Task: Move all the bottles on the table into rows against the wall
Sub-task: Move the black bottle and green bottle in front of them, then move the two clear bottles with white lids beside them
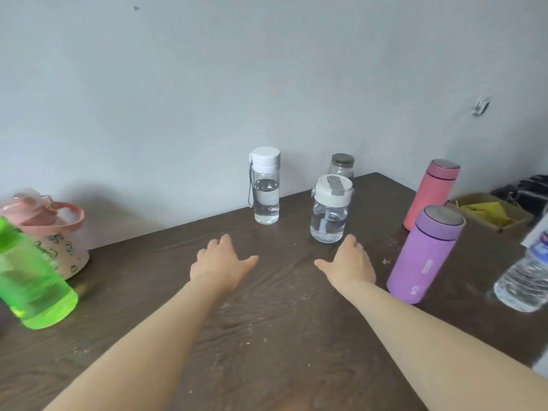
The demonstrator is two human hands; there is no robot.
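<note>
Several bottles stand on the dark wooden table (267, 336). A tall clear bottle with a white cap (266, 186) is near the wall. A squat clear bottle with a white flip lid (329, 210) stands just beyond my right hand (350, 264). A small glass jar (341, 166) sits at the wall. At right are a pink flask (430, 195), a purple flask (424, 261) and a clear plastic water bottle (526, 280). At left are a green bottle (32, 280) and a pink handled jug (56, 232). My left hand (221, 262) hovers open mid-table, holding nothing.
The grey wall (267, 84) runs along the table's far edge. Past the right end of the table lies a shallow box with a yellow cloth (489, 213) and something dark behind it. A small hook (480, 105) is fixed on the wall.
</note>
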